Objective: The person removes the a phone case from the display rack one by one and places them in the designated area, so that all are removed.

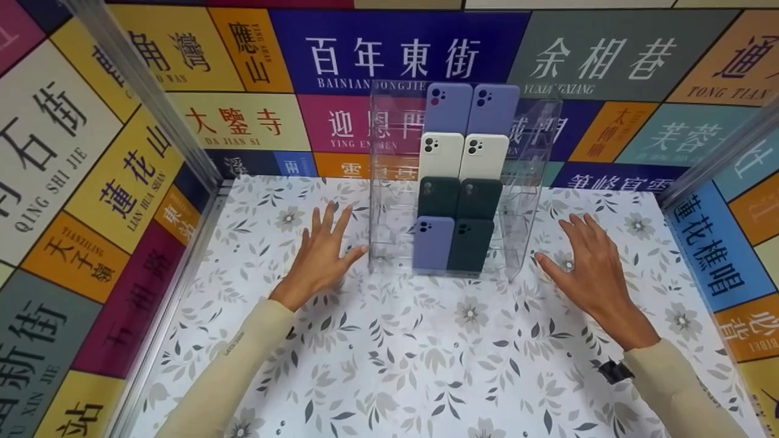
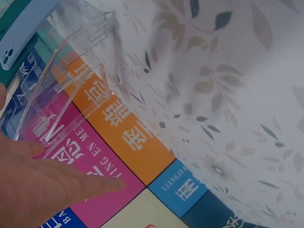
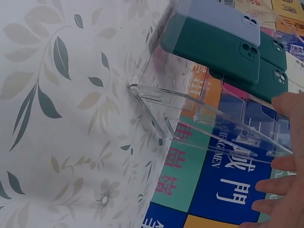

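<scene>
A clear tiered display stand (image 1: 392,261) stands against the back wall, holding several phone cases in paired columns. Purple cases (image 1: 448,109) are on top, with white cases (image 1: 441,155) below and dark green cases (image 1: 439,196) under those. The lowest tier has a purple case (image 1: 433,243) beside a dark green case (image 1: 470,246). To the stand's left, my left hand (image 1: 322,249) spreads its fingers, thumb close to the side panel; contact cannot be told. My right hand (image 1: 590,267) extends its fingers on the right, thumb near the other side. Both hands hold nothing.
A white floral cloth (image 1: 426,353) covers the table. Colourful walls with printed characters (image 1: 401,48) enclose the back and both sides. Metal corner posts (image 1: 164,91) stand at left and right. A small black object (image 1: 614,371) shows by the right wrist.
</scene>
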Motion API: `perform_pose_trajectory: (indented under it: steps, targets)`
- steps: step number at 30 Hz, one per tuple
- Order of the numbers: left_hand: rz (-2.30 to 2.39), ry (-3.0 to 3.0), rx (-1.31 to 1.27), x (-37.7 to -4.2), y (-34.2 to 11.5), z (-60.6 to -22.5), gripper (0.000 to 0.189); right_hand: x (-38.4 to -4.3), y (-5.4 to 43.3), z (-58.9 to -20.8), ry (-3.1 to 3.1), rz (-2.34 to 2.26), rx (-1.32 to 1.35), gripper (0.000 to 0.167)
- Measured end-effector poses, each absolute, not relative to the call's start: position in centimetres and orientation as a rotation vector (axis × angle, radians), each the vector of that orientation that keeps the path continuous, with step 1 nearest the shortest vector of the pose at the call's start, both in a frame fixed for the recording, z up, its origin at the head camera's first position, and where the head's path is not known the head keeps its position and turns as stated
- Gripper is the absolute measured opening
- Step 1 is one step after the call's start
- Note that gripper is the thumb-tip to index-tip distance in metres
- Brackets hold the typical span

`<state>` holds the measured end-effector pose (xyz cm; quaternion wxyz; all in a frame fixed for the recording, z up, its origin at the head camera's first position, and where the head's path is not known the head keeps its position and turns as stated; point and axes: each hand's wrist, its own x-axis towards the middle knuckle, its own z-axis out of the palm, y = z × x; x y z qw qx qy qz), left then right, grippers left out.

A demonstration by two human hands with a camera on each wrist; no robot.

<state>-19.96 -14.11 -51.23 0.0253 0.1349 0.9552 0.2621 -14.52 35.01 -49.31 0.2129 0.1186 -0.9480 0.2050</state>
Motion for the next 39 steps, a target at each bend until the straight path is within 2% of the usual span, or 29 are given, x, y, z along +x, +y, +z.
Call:
perform_pose_trajectory:
  steps: [9, 21, 29, 39]
  targets:
    - [1.058, 2.856, 0.325, -20.5, -12.8, -50.8, 0.084, -15.1, 34.0, -49.5, -2.533, 0.593, 0.421, 0.068]
    - [1.374, 2.776, 0.417, -22.3, -12.4, -51.0, 0.075, -15.6, 32.6, -49.9, -2.481, 0.623, 0.498, 0.062]
    - [1.583, 2.670, 0.360, -23.4, -12.0, -51.4, 0.068, -15.9, 31.2, -50.0, -2.452, 0.691, 0.529, 0.060]
    - [1.777, 2.535, 0.326, -24.4, -11.9, -52.5, 0.069, -16.3, 29.7, -50.9, -2.441, 0.805, 0.520, 0.056]
